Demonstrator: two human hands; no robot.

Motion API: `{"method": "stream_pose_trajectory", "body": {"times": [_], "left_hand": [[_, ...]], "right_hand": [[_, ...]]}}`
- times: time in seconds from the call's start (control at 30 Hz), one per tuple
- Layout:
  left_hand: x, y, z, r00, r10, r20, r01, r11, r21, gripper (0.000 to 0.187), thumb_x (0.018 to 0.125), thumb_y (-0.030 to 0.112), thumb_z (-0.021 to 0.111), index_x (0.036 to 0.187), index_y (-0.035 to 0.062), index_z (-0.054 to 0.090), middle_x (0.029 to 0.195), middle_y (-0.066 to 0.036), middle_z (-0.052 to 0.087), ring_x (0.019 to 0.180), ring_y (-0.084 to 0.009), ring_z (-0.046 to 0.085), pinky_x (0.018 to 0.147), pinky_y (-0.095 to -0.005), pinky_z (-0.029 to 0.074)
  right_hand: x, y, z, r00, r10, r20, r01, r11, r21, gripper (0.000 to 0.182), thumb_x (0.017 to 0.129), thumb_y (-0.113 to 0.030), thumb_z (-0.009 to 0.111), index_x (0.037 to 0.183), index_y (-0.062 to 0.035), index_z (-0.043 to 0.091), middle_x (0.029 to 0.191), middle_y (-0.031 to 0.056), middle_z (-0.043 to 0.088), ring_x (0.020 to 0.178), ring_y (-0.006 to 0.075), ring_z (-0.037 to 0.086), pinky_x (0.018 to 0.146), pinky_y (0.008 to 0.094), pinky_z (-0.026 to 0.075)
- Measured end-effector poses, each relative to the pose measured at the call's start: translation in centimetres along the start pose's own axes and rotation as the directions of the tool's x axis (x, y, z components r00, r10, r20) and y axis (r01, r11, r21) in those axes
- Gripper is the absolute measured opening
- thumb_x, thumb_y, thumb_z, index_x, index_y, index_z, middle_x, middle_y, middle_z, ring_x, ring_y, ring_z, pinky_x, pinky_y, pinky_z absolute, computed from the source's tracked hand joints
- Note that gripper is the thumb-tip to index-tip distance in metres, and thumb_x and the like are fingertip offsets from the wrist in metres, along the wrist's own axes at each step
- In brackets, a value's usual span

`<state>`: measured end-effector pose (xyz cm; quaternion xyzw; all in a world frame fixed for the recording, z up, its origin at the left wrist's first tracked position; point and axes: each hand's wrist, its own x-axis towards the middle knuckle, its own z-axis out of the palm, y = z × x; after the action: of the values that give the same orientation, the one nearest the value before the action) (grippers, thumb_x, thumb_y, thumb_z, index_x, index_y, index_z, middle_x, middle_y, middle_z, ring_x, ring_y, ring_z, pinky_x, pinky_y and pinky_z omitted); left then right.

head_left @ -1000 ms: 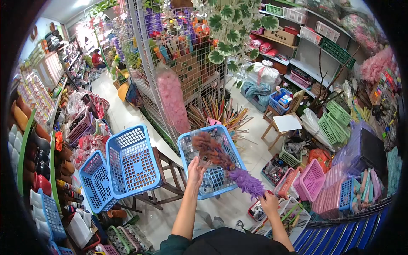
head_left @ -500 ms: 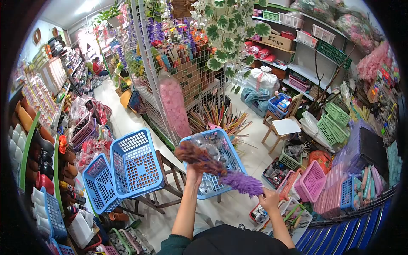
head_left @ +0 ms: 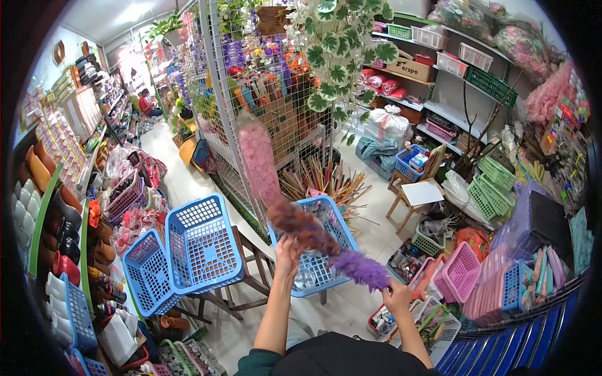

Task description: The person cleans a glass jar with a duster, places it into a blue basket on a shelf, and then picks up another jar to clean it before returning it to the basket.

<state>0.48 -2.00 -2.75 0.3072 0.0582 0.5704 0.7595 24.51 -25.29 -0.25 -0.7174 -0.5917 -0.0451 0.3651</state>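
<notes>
Shop (head_left: 370,235), left fingers (head_left: 288,244) parted, right fingers (head_left: 391,291) pinching plume (head_left: 360,269)

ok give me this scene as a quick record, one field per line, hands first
left hand: under the brown part of the feathery bundle; grip unclear
right hand: pinching its purple end
below the bundle: blue basket with clear items inside
to the left: two more blue baskets, larger and smaller
ahead: wire rack, bagged pink material, loose sticks
to the right: pink basket, white board on a wooden chair
far back: person in red
</notes>
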Motion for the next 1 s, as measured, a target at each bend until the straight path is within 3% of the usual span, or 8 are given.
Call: {"method": "stream_pose_trajectory", "body": {"times": [0.13,0.2,0.27,0.33,0.73,0.87,0.93,1.0], "left_hand": [[-0.3,2.4,4.3,0.978,0.009,-0.207,0.052,0.956,0.290,0.032,0.082,0.006,0.063,0.111,-0.0018,0.050,0.108,-0.010,0.061,0.097,-0.0198,0.061,0.083,-0.0329,0.052],[-0.6,2.6,4.5,0.994,0.090,-0.063,-0.018,0.701,0.713,0.039,0.076,0.002,0.068,0.110,-0.0009,0.049,0.107,-0.009,0.061,0.097,-0.0188,0.061,0.084,-0.0317,0.050],[-0.5,2.8,4.9,0.992,0.126,-0.015,-0.067,0.625,0.778,0.040,0.074,0.001,0.069,0.109,-0.0015,0.050,0.105,-0.009,0.062,0.095,-0.0182,0.061,0.083,-0.0306,0.050],[-0.6,3.2,5.7,0.977,0.198,0.084,-0.167,0.448,0.878,0.041,0.070,-0.002,0.071,0.107,-0.0027,0.052,0.100,-0.010,0.062,0.092,-0.0171,0.062,0.081,-0.0286,0.049],[-1.2,3.8,5.8,0.973,0.210,0.099,-0.173,0.371,0.912,0.042,0.065,0.004,0.074,0.100,-0.0001,0.051,0.103,-0.012,0.061,0.095,-0.0181,0.062,0.086,-0.0301,0.047],[-1.2,3.0,5.5,0.953,0.286,0.098,-0.240,0.519,0.821,0.041,0.067,0.003,0.072,0.101,0.0016,0.049,0.096,-0.009,0.060,0.088,-0.0147,0.061,0.082,-0.0282,0.048],[-1.3,3.6,6.0,0.986,0.143,0.083,-0.137,0.427,0.894,0.038,0.071,0.001,0.070,0.101,0.0029,0.047,0.100,-0.006,0.056,0.094,-0.0147,0.059,0.083,-0.0277,0.046],[-1.4,3.4,6.4,0.992,0.104,0.064,-0.114,0.584,0.804,0.038,0.072,0.003,0.072,0.101,0.0026,0.048,0.101,-0.008,0.057,0.088,-0.0131,0.059,0.077,-0.0263,0.048]], "right_hand": [[0.6,-0.5,-1.3,0.981,0.191,0.014,-0.191,0.981,-0.030,0.020,0.071,-0.024,0.065,0.082,-0.0077,0.063,0.065,0.0114,0.061,0.057,0.0307,0.060,0.052,0.0396,0.045],[1.1,-0.7,-1.9,0.976,0.213,0.051,-0.213,0.977,0.001,0.021,0.071,-0.025,0.065,0.083,-0.0077,0.064,0.065,0.0113,0.061,0.058,0.0309,0.060,0.052,0.0397,0.045],[1.2,0.5,-2.7,0.996,0.054,0.066,-0.053,0.999,-0.003,0.026,0.070,-0.026,0.066,0.089,-0.0080,0.066,0.071,0.0141,0.063,0.062,0.0315,0.061,0.053,0.0378,0.046],[1.5,0.7,-3.0,0.996,0.064,0.063,-0.062,0.997,-0.039,0.027,0.069,-0.027,0.067,0.089,-0.0084,0.067,0.072,0.0137,0.064,0.063,0.0312,0.062,0.055,0.0367,0.047],[3.3,-1.3,-5.3,0.997,0.062,-0.037,-0.064,0.996,-0.064,0.023,0.066,-0.028,0.068,0.079,-0.0095,0.065,0.063,0.0101,0.061,0.055,0.0288,0.059,0.051,0.0374,0.044],[3.2,-0.5,-4.7,0.994,0.066,-0.086,-0.076,0.989,-0.126,0.026,0.064,-0.031,0.070,0.079,-0.0097,0.066,0.063,0.0095,0.061,0.054,0.0272,0.059,0.050,0.0364,0.044],[3.0,-1.1,-4.4,0.992,0.037,-0.118,-0.048,0.995,-0.088,0.026,0.064,-0.031,0.070,0.079,-0.0103,0.066,0.062,0.0098,0.060,0.054,0.0273,0.059,0.049,0.0365,0.043],[3.0,-1.8,-4.7,0.993,0.114,0.006,-0.114,0.992,-0.050,0.028,0.065,-0.027,0.067,0.086,-0.0081,0.066,0.063,0.0138,0.060,0.057,0.0320,0.058,0.053,0.0401,0.043]]}}
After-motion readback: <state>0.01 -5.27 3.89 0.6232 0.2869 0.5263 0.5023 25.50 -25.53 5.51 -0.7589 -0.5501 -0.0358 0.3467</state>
